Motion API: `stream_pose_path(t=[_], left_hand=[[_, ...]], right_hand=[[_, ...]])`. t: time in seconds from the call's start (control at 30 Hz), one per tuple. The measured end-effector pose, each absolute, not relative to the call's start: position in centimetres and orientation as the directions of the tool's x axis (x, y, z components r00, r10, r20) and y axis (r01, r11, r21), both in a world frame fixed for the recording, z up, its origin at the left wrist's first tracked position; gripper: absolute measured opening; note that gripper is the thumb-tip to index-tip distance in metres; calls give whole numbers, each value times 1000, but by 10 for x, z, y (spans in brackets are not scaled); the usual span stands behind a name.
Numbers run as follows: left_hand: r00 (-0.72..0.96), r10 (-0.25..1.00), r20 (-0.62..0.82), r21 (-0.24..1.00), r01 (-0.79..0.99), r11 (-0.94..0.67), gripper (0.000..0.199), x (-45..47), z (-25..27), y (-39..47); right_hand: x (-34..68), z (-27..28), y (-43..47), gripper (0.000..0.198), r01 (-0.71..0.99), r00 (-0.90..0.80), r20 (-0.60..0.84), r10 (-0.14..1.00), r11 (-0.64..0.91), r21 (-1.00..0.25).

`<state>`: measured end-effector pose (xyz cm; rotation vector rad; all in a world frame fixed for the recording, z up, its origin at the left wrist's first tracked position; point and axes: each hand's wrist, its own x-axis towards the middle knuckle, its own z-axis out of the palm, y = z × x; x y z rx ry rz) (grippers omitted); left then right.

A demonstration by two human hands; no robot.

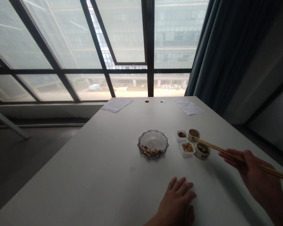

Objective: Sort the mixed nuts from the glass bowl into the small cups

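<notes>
My right hand (252,171) grips a pair of wooden chopsticks (217,147), their tips over the rim of the far right small round bowl (193,134). Nearer stands a second round bowl (202,151) with dark bits inside. To their left are two white square cups: the far one (181,135) has reddish-brown pieces, the near one (187,149) tan pieces. Whether the tips pinch anything is too small to tell. My left hand (178,201) rests on the table, fingers spread, holding nothing. Left of the cups sits a scalloped glass bowl (153,136) with mixed dried pieces along its near side.
The white table (96,175) reaches toward the windows. Paper sheets lie at its far left (117,104) and far right (191,107). Between them are two small round dark spots (147,101). A dark curtain (214,56) hangs at the right.
</notes>
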<state>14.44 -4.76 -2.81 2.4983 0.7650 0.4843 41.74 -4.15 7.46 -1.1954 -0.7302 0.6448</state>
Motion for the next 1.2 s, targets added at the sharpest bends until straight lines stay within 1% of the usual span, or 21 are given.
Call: stream_pose_path(t=[0.17,0.37,0.6,0.7,0.87,0.97,1.07,1.2], left_hand=[[779,605,167,510,457,-729,35,146,-28,-48],[784,600,155,497,463,-734,38,145,-28,-46],[791,595,141,506,459,-730,37,145,-29,-45],[795,591,137,505,457,-732,37,144,-29,-45],[789,600,133,505,467,-726,37,144,-29,-46],[788,603,123,509,472,-720,38,144,-28,-46],[789,605,112,511,476,-716,38,144,-26,-46],[789,603,117,507,475,-720,35,144,-27,-46]], right_hand=[[442,48,-62,40,-65,673,94,734,185,-981],[451,18,-64,45,-99,677,40,735,144,-985],[450,7,-65,41,-52,658,49,752,110,-993],[451,5,-67,43,-44,658,62,751,121,-992],[453,7,-70,43,-35,690,123,713,203,-979],[454,9,-72,43,-53,701,117,703,215,-975],[452,10,-73,45,-62,685,114,719,214,-975],[439,14,-73,42,-85,676,90,732,200,-976]])
